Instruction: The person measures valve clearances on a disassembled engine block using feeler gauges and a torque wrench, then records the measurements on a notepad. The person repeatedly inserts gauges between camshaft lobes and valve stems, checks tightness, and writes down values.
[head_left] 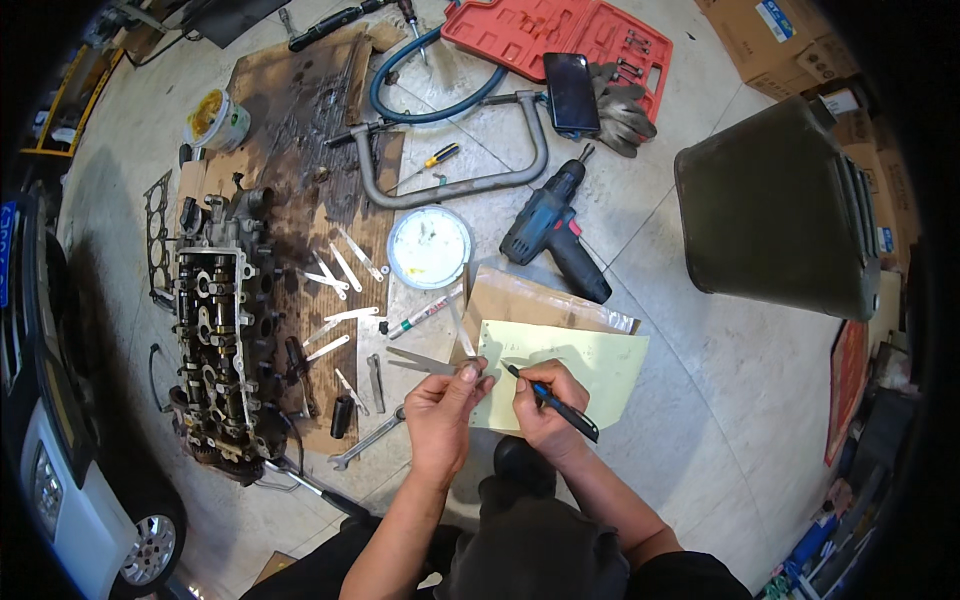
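A black pen [562, 404] is held in my right hand [548, 402], its tip on or just above a yellow sheet of paper [590, 365] with faint handwriting. Pinched between the fingers of my left hand [444, 410] are thin metal feeler gauge blades [424, 361], fanned out beside the sheet's left edge. The paper lies partly over a piece of cardboard [550, 300]. Several loose feeler gauge blades [328, 347] are spread on the stained cardboard to the left. A marker [425, 316] and a folded gauge holder or metal strip [375, 383] lie near my left hand.
At left stands an engine cylinder head [215, 330] with exposed camshafts. A wrench [370, 437], white round lid [429, 247], cordless drill [556, 230], valve spring compressor [450, 195], screwdriver [440, 155], phone [571, 92] and red tool case [560, 35] surround the paper. A dark metal can [770, 205] stands right.
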